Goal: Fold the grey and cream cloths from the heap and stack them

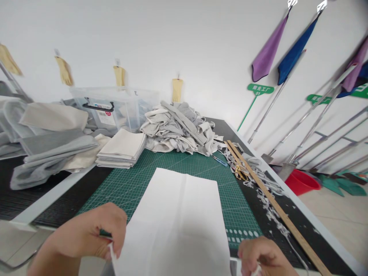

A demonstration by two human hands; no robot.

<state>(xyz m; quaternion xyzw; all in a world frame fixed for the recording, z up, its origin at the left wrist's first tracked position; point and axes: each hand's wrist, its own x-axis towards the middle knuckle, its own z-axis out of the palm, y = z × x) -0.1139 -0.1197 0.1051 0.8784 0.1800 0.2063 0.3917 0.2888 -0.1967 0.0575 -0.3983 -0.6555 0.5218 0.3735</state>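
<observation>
A white cloth [179,214] with a faint lengthwise crease lies over the green cutting mat [100,197] and reaches the table's near edge. At the lower left, my left hand [94,230] pinches a white cloth edge between thumb and fingers. My right hand [263,255], at the bottom right of the white cloth, is closed on another bit of white cloth, partly cut off by the frame. Behind the cloth to the left sits a neat stack of folded cloths [122,147].
A heap of grey cloths [178,128] is at the back, beside a clear plastic box [115,109]. Loose cloths [54,142] lie left. Along the right are a wooden ruler [270,195], yellow-handled scissors [240,172], a blue cutter [220,161] and scraps. A red bucket [301,182] stands beyond.
</observation>
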